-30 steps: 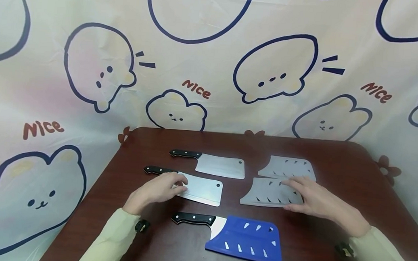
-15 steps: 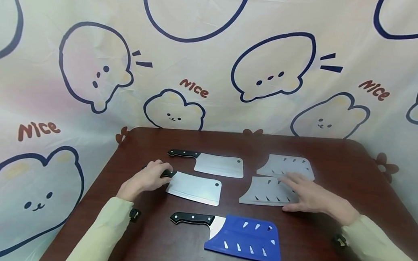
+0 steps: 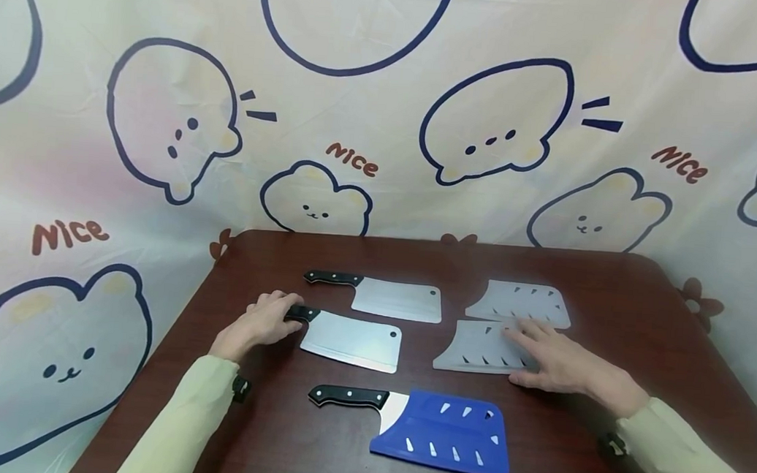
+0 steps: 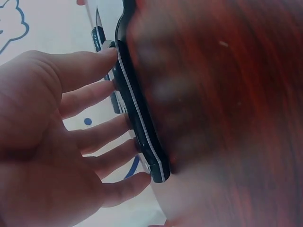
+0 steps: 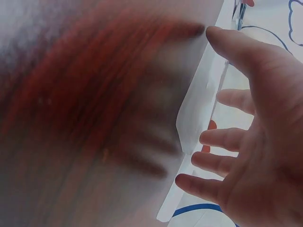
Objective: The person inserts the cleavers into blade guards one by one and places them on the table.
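Three cleavers lie flat with black handles to the left. My left hand (image 3: 257, 323) is at the handle (image 3: 302, 313) of the middle cleaver (image 3: 353, 342). In the left wrist view its loosely extended fingers and thumb meet the handle (image 4: 142, 116). A translucent grey blade guard (image 3: 476, 349) with triangular slots lies to the right of that blade. Spread fingers of my right hand (image 3: 557, 359) reach over its right end; in the right wrist view, the fingertips are close along the guard's edge (image 5: 196, 109).
Behind these lie another bare cleaver (image 3: 400, 300) and a second grey guard (image 3: 519, 301). Nearest me, a third cleaver has its blade in a blue guard (image 3: 440, 435). All lie on a dark red-brown table (image 3: 567, 455); a cartoon-printed cloth (image 3: 400, 121) hangs behind it.
My left hand has slid left from the middle cleaver's blade to its handle. The right hand has stayed by the near grey guard, shifting only slightly.
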A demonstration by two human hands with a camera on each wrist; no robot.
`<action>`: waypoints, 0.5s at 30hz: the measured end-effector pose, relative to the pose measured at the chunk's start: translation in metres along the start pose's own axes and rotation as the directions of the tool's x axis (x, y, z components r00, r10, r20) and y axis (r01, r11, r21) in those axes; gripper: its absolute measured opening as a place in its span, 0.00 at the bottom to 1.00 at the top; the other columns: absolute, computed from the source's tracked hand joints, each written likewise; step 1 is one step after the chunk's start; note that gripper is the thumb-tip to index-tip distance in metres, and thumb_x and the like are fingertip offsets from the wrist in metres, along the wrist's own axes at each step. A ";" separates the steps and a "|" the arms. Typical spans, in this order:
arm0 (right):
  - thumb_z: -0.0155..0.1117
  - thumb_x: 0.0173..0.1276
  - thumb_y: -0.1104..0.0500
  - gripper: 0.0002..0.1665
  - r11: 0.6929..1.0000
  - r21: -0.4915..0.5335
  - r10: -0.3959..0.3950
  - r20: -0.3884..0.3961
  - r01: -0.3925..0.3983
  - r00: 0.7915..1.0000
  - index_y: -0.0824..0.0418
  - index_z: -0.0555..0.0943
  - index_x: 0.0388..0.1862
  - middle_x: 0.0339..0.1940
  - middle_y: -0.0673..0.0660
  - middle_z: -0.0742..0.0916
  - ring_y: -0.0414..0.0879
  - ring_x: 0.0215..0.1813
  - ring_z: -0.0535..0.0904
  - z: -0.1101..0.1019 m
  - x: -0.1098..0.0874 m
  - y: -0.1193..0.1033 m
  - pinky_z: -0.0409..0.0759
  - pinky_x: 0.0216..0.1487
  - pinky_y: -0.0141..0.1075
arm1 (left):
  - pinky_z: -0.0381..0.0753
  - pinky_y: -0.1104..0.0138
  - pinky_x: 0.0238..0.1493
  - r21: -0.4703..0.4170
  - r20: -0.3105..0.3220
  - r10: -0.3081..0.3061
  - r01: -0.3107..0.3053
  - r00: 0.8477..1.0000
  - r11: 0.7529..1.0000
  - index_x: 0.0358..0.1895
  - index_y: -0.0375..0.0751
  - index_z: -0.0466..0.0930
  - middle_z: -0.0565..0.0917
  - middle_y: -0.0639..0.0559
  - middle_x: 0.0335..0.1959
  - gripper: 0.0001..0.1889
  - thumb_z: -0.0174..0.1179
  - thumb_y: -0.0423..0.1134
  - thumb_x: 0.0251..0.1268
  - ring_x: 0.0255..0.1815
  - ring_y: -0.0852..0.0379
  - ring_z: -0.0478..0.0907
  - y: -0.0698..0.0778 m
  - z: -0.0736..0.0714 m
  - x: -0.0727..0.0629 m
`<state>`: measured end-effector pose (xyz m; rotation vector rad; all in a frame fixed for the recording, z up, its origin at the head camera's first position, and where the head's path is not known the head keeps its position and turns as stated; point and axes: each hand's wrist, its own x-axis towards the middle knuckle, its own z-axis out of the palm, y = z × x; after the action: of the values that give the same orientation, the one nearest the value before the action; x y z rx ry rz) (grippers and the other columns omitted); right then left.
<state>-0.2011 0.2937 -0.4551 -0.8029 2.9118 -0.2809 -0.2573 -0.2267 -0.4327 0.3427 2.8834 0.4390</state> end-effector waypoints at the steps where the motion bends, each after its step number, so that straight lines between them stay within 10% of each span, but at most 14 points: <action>1: 0.66 0.61 0.34 0.46 1.000 -0.004 -0.003 -0.002 0.003 1.000 0.54 0.67 0.73 0.75 0.69 0.66 0.71 0.73 0.60 0.000 0.000 -0.001 0.68 0.62 0.67 | 0.66 0.40 0.60 -0.002 -0.003 -0.005 0.005 1.000 1.000 0.65 0.42 0.71 0.71 0.35 0.63 0.24 0.61 0.42 0.68 0.62 0.36 0.63 -0.001 0.000 0.000; 15: 0.64 0.57 0.27 0.53 0.999 0.045 0.004 0.016 -0.005 1.000 0.52 0.64 0.75 0.76 0.67 0.63 0.68 0.73 0.62 0.006 -0.001 -0.002 0.70 0.63 0.63 | 0.67 0.42 0.56 -0.038 -0.019 -0.029 0.028 0.999 0.999 0.63 0.42 0.74 0.72 0.36 0.59 0.21 0.60 0.40 0.68 0.58 0.38 0.64 -0.009 0.006 0.001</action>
<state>-0.1983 0.2919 -0.4603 -0.7884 2.8814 -0.3370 -0.2589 -0.2329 -0.4415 0.2927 2.8912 0.4943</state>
